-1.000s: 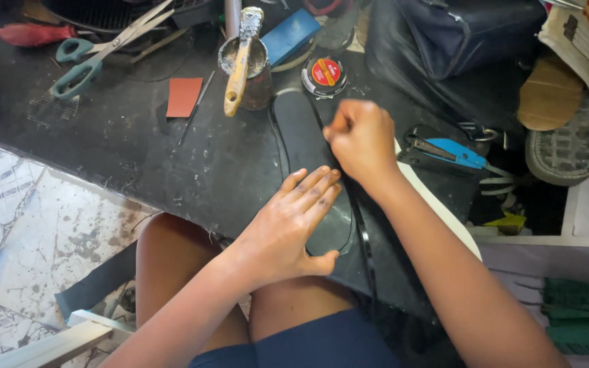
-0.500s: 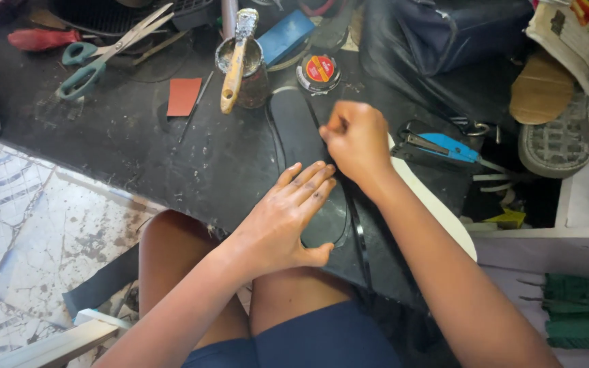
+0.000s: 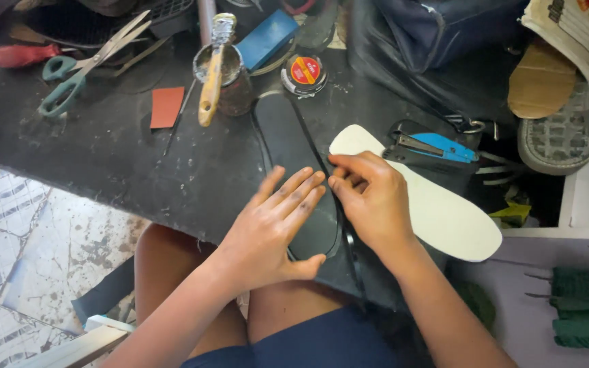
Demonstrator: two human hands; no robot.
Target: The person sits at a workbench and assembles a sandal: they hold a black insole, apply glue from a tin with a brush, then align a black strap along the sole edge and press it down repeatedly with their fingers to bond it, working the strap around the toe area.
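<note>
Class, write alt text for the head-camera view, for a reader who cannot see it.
Seen from above, a person's left hand lies flat on a black insole-shaped piece on a dark worktable, while the right hand pinches at its right edge. A white insole, blue stapler, green-handled scissors and a glue pot with brush lie around.

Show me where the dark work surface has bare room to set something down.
The widest bare patch lies below the red card and scissors, left of the left hand. Crowded: the far edge around the tin cup, round tin and stapler, and the white insole beside the right hand.
</note>
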